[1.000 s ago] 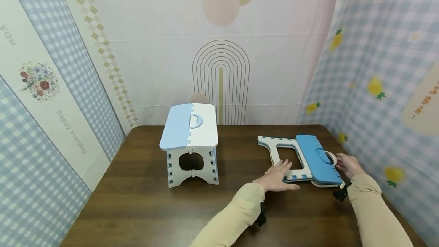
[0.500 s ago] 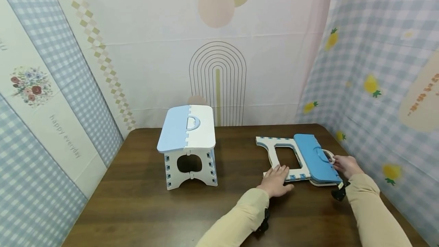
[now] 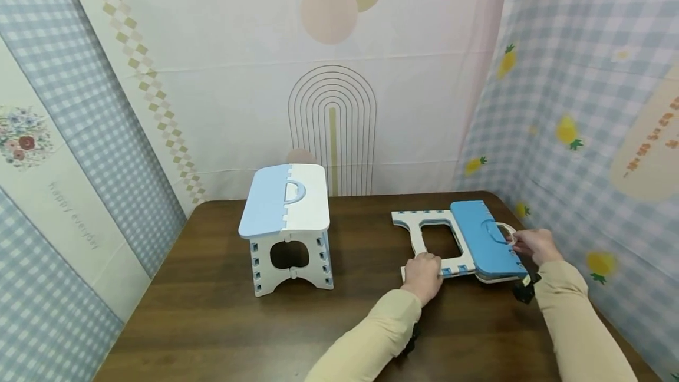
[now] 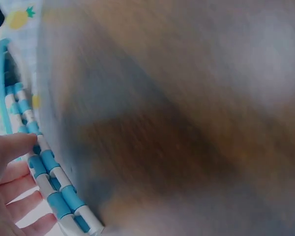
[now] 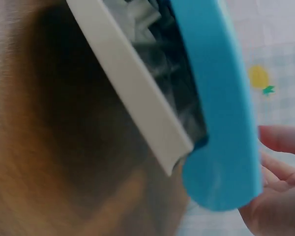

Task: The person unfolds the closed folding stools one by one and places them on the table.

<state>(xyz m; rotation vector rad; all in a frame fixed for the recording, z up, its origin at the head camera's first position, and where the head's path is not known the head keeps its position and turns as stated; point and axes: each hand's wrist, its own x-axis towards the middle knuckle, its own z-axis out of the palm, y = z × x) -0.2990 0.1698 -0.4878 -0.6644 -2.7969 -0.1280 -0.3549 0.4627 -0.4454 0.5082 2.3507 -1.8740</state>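
Observation:
A folded step stool (image 3: pixel 484 240), with a blue top and white legs, lies at the right of the table. My left hand (image 3: pixel 423 279) grips its near leg, fingers curled over it. In the left wrist view, the left thumb (image 4: pixel 17 146) presses on the blue-and-white hinged edge (image 4: pixel 54 184) with the fingers behind it. At the far right, my right hand (image 3: pixel 540 246) pinches the stool's white handle (image 3: pixel 512 232). The right wrist view has the blue top's end (image 5: pixel 221 162) close up, with the right hand (image 5: pixel 280 189) beyond it.
A second folding stool (image 3: pixel 289 202), light blue and white, stands unfolded left of the middle on the brown wooden table (image 3: pixel 212 323). Patterned cloth (image 3: pixel 530 105) hangs close behind the table and along its right side.
The left hand has gone from lying flat with spread fingers to curling round the stool's leg. The right fingers have closed on the handle. The head view has shifted slightly.

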